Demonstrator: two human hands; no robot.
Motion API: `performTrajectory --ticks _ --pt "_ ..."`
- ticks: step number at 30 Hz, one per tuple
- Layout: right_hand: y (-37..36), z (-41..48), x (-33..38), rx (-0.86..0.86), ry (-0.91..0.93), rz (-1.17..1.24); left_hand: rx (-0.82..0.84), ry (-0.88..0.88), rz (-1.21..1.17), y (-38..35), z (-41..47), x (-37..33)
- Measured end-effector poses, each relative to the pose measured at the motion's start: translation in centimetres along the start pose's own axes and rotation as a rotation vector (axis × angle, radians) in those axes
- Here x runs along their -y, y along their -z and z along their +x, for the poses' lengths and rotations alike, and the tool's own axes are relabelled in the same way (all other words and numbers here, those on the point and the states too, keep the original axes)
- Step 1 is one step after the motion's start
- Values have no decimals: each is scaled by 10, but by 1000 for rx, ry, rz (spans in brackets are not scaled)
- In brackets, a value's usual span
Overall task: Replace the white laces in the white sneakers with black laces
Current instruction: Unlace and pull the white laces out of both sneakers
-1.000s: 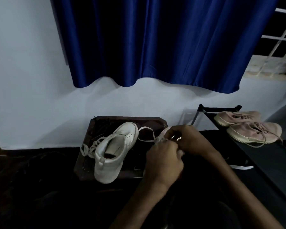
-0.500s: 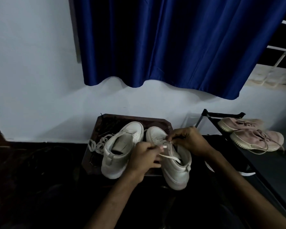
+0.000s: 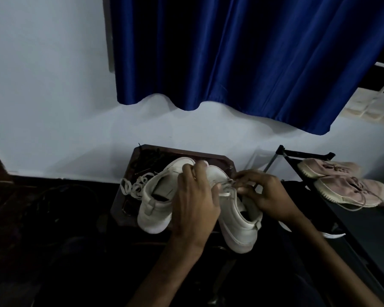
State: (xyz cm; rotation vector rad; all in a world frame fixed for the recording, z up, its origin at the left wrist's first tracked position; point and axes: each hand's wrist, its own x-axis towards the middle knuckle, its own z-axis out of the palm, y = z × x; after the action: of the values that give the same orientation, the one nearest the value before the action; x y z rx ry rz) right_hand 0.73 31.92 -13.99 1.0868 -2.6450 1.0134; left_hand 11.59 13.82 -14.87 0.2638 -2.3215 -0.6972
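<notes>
Grip shifted: left hand (image 3: 195, 196) now curls round the sneaker (image 3: 239, 227) toe, right hand (image 3: 266, 193) beside it pinching the white lace (image 3: 225, 193). Probably sneaker 2 is nearly unlaced.

Quantities: white sneakers (image 3: 155, 202) (image 3: 239, 220), 2; pink sneakers (image 3: 328, 169) (image 3: 350, 190), 2; white laces (image 3: 131, 187) (image 3: 226, 192), 2; hands (image 3: 195, 200) (image 3: 265, 196), 2; tray (image 3: 182, 151), 1; curtain (image 3: 231, 52), 1.

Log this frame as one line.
stage: unlacing right-side white leather sneaker | left hand: grips its toe | right hand: pinches its white flat lace | left-side white sneaker: loose lace beside
</notes>
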Motion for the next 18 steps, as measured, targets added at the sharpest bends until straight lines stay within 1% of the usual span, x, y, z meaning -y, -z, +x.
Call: performTrajectory --ticks 4,6,7,8,10,11,12,13,14,15,16,18 --pt "-11 -4 -1 -101 -126 203 53 -15 -31 -25 -12 -18" --pt "-23 -7 -7 -160 -174 223 70 55 -79 -33 -15 -21" --pt "-27 -6 -11 -223 -245 268 63 90 -84 -37 -15 -21" --pt "-27 -4 -13 -315 -360 345 49 114 -68 -39 -16 -22" --pt "-21 2 -18 -517 -595 561 8 126 -34 -42 -17 -24" --pt "-17 3 -19 -582 -655 560 -7 123 -25 -43 -19 -25" --pt "-13 3 -20 -604 -632 418 -19 122 -20 -43 -21 -26" --pt "-9 2 -17 -569 -552 194 -27 125 -14 -43 -23 -27" --pt "-5 0 -12 -511 -425 9 -29 132 -6 -43 -23 -27" --pt "-1 -2 -10 -430 -287 -92 -27 141 -2 -45 -23 -27" --pt "4 -3 -5 -324 -165 -113 -19 153 -5 -46 -23 -26" --pt "12 -2 4 -73 -16 -180 -1 182 -13 -49 -24 -24"
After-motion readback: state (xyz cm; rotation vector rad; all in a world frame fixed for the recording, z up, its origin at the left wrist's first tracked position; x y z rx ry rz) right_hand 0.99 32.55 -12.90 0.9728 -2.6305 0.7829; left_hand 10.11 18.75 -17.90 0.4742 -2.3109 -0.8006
